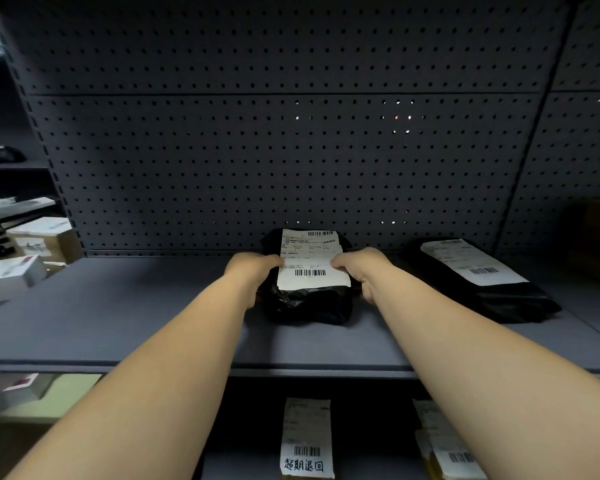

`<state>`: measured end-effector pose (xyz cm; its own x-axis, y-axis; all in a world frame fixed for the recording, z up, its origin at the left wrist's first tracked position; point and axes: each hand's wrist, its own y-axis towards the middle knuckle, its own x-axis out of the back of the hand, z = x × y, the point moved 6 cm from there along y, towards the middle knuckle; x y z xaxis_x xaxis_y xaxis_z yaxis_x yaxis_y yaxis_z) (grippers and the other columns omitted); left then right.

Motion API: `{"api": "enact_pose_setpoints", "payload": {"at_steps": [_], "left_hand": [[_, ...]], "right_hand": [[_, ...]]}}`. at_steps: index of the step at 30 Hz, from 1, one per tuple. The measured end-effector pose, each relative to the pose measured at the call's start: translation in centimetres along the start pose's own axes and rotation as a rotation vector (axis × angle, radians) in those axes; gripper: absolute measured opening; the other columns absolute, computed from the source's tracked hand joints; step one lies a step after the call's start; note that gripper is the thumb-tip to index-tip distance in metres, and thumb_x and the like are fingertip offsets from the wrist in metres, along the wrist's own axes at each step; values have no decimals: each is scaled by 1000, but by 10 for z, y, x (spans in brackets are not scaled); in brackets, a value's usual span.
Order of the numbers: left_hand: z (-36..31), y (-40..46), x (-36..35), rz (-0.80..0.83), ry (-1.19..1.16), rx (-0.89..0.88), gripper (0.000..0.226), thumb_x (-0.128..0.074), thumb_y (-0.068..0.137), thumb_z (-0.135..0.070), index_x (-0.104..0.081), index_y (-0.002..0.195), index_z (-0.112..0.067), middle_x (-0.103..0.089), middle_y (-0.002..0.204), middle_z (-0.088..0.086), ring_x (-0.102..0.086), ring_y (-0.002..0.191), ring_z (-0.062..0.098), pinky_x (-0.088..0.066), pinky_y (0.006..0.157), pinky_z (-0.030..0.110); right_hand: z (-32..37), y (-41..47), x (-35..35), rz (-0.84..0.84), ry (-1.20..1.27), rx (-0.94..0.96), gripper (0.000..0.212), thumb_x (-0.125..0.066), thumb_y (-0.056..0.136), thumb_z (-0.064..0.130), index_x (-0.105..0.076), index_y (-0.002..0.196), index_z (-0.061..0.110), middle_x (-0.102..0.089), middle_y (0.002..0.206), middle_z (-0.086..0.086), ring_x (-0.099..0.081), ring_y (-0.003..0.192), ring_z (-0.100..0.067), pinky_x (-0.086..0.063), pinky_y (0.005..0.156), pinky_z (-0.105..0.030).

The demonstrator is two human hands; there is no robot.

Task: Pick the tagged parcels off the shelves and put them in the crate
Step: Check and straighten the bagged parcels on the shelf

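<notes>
Grey shelves with a holed back wall (291,150) filled the head view, and it was dim. On the middle shelf (118,323) lay a soft black parcel (307,303) with a white label (310,261) on top, close to the back wall.

Both arms reached straight out to that parcel. The left hand (252,268) held its left side and the right hand (364,268) held its right side. On each hand the thumb pressed on the label's edge, and the other fingers curled down round the side, so most of them were hidden. The parcel looked like it was on the shelf, not yet lifted.

The bag looked floppy and slick, so it could sag or slip out if the hold was loose. The thumbs could also crease or tear the label.

To the right of the parcel lay a second black parcel (482,282). To its left sat some boxes (32,244). Below it, on the lower shelf, were more labelled parcels (305,441). No crate could be seen.
</notes>
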<state>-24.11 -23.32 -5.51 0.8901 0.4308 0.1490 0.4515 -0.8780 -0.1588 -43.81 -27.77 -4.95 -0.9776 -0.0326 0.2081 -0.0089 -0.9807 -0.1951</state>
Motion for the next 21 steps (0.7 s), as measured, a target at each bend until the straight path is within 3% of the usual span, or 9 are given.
{"api": "enact_pose_setpoints", "payload": {"at_steps": [2, 4, 6, 9, 11, 14, 16, 18, 21], "left_hand": [[2, 4, -2, 19, -23, 20, 7, -70, 79, -11, -64, 77, -9, -68, 87, 8, -63, 73, 22, -50, 62, 28], [5, 7, -4, 41, -30, 42, 5, -70, 80, -10, -65, 78, -9, -68, 83, 8, -64, 69, 21, -49, 56, 27], [7, 9, -5, 46, -23, 67, 6, -70, 80, -12, -65, 78, -9, -68, 80, 7, -64, 66, 21, -50, 53, 27], [7, 11, -5, 44, 5, 79, 12, -72, 78, -15, -66, 85, -7, -68, 80, 9, -64, 66, 23, -50, 52, 27], [6, 11, -6, 43, 26, 66, 17, -71, 79, -15, -66, 92, -5, -68, 84, 10, -65, 70, 24, -52, 55, 29], [0, 11, -6, 3, 109, 21, 25, -71, 78, -21, -65, 95, -3, -67, 90, 11, -65, 83, 29, -57, 74, 38], [-11, 8, -3, -61, 283, -71, 26, -66, 81, -30, -61, 85, -5, -61, 76, 6, -60, 71, 24, -52, 65, 30], [-26, 2, -2, -120, 531, -175, 31, -59, 85, -37, -54, 73, -8, -53, 67, 3, -50, 57, 17, -38, 49, 23], [-45, -13, -7, -176, 800, -365, 33, -51, 89, -39, -60, 83, -7, -62, 81, 8, -57, 67, 23, -39, 51, 25]], "right_hand": [[-1, 3, -2, 9, -9, -18, 10, -63, 81, 3, -57, 73, 5, -67, 101, -17, -65, 96, -32, -54, 89, -44], [-1, 5, -3, 13, -47, -27, 6, -63, 81, 6, -62, 86, 1, -66, 106, -18, -65, 98, -32, -53, 90, -45], [-3, 8, -4, 21, -80, -47, 24, -64, 82, 8, -63, 104, -1, -65, 110, -19, -64, 100, -32, -53, 91, -45], [-5, 7, -4, 35, -99, -67, 33, -64, 81, 9, -62, 111, -3, -64, 112, -21, -63, 102, -34, -52, 92, -47], [-6, 7, -3, 37, -93, -69, 30, -65, 81, 10, -62, 109, -1, -65, 112, -20, -63, 102, -33, -52, 92, -47], [-4, 10, 1, 12, -90, -41, 22, -65, 82, 12, -63, 102, 2, -66, 110, -19, -64, 98, -30, -53, 89, -41], [5, 11, 9, -63, -192, 53, 24, -63, 82, 18, -64, 100, 1, -67, 107, -18, -62, 88, -26, -51, 75, -30], [20, 6, 17, -145, -408, 190, 30, -60, 85, 27, -66, 101, 3, -68, 104, -13, -60, 84, -25, -47, 69, -28], [38, -9, 23, -211, -706, 378, 32, -54, 89, 32, -64, 106, 7, -66, 109, -12, -59, 93, -28, -43, 71, -28]]}}
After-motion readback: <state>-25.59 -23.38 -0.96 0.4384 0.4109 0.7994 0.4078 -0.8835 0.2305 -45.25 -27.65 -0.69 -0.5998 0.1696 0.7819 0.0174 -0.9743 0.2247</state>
